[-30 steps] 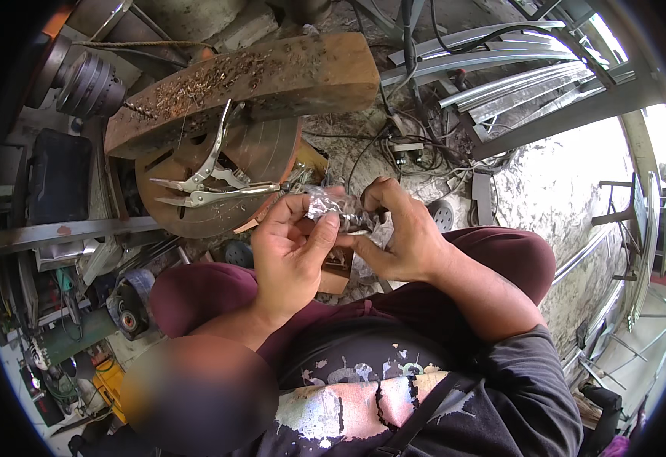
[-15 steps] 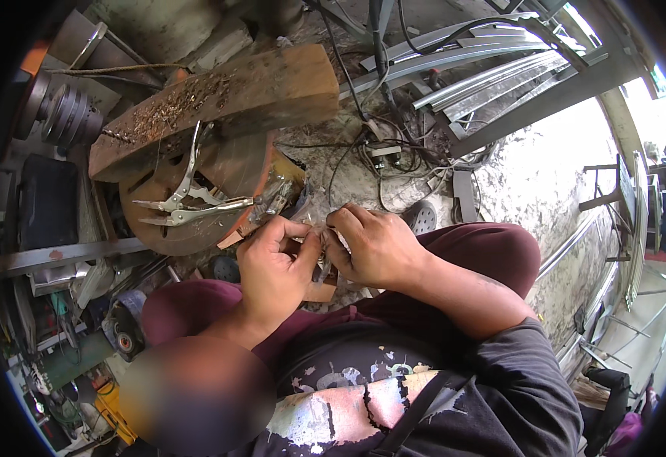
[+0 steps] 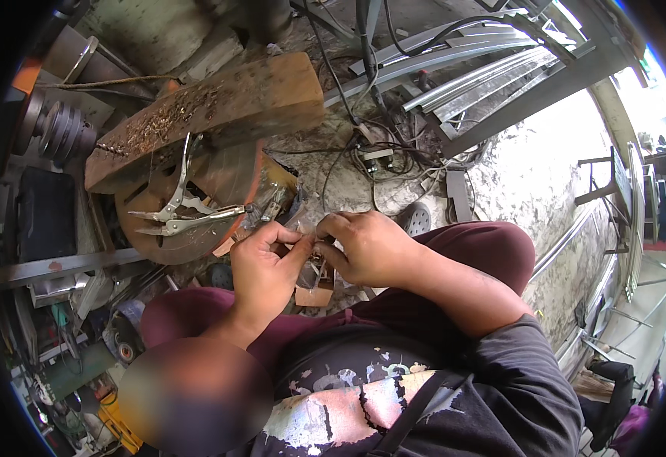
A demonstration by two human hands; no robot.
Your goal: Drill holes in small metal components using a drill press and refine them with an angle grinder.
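While both hands work close together in the head view, the clear plastic packet [image 3: 319,264] sits between them, above the person's lap. Left hand [image 3: 260,263]: thumb and forefinger pinching the plastic. Right hand [image 3: 371,247]: fingers curled, thumb and forefinger pinching the same packet from the other side. Contents mostly hidden by fingers, can't tell what.

Versus a second ago: packet was held up with a big shiny crinkled face showing; now only small bits show. Hands now closer to each other and lower left in frame. The whole scene has shifted left too, so the head has moved. Small cardboard box [image 3: 314,295] just below the hands shows more than half a second ago.

Locking pliers [image 3: 174,209] unchanged, lying spread on the brown round plate [image 3: 226,167] with reddish rim. Wooden block [image 3: 272,87] also same, shavings [image 3: 165,122] on top, drill chuck [image 3: 66,137] with bit at its left end. Cables and metal strips [image 3: 485,76] on the floor beyond.
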